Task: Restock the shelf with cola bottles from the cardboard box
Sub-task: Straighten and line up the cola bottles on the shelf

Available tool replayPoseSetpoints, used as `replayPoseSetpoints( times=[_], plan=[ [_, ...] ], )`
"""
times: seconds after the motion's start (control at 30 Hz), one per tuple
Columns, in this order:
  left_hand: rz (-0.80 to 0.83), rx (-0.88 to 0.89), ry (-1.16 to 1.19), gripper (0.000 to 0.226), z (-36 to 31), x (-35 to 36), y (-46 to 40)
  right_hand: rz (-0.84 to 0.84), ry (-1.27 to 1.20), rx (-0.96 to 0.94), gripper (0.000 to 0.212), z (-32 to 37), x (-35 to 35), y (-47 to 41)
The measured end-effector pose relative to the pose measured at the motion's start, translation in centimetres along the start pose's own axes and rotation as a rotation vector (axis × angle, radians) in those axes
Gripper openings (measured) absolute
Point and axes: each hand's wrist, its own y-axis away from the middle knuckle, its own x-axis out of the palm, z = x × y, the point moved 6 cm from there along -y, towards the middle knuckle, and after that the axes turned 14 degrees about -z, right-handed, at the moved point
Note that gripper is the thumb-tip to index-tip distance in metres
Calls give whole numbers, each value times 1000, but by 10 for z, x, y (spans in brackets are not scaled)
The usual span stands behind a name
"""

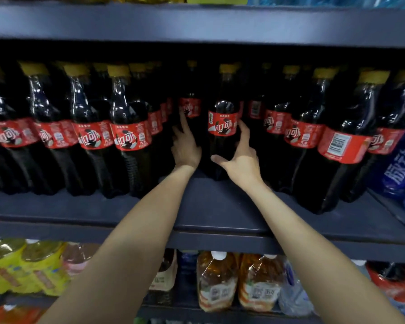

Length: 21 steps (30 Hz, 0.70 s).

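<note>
The cola bottles (131, 127) fill one dark shelf (211, 206) from left to right, each with a yellow cap, dark contents and a red label printed with white Chinese characters beside a black-and-white football motif. One bottle on the right (341, 146) is turned so its barcode faces out. At the far right edge stands a blue bottle (400, 169) with large white Chinese lettering. On the shelf below sit amber drink bottles with white caps (218, 279) and yellow-labelled bottles (21, 265) to the left; their print is too blurred to read.

The front rows on the left and right stand near the shelf's front edge. In the middle the row is set back, leaving a bare strip of shelf board between the two front rows, and both forearms reach in through this gap. The shelf above hangs low over the caps, leaving little room over them.

The left hand (186, 148) reaches deep, its index finger stretched straight up to touch the red label of a bottle further back (190, 108); its other fingers are hard to tell in the dark. The right hand (240, 160) is spread wide around the middle front bottle (222, 127), thumb out to the left low on the body, fingers rising along the right side up to the label. Whether the hand actually clasps the bottle cannot be told.
</note>
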Motion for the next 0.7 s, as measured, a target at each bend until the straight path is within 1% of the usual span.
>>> replayPoseSetpoints(
  times=[0.07, 0.17, 0.3, 0.4, 0.43, 0.5, 0.57, 0.6, 0.67, 0.7],
  plan=[
    [-21, -21, -6, 100, -1, 4, -1, 3, 26, 12, 98, 0, 8, -7],
    [-60, -9, -27, 90, -2, 7, 3, 8, 54, 28, 99, -3, 19, -16],
    [-75, -24, -65, 91, 3, 3, 3, 8, 43, 28, 99, -5, 23, -19],
    [-130, -34, -81, 79, 5, -3, 3, 9, 34, 16, 100, -8, 24, -20],
    [-126, -39, -62, 79, 5, -4, 4, 10, 30, 13, 100, -8, 24, -21],
    [-56, -64, 7, 85, 4, -4, 7, 13, 24, 5, 100, -10, 23, -21],
    [64, -105, 36, 93, 2, -10, 15, 26, 13, 13, 100, -9, 22, -22],
    [116, -122, 44, 93, -1, -18, 22, 35, 8, 23, 100, -8, 22, -22],
    [156, -97, 96, 84, -11, -45, 42, 51, 7, 40, 100, -5, 22, -23],
    [136, -35, 127, 78, -18, -62, 54, 63, 9, 46, 100, -3, 24, -23]
  ],
)
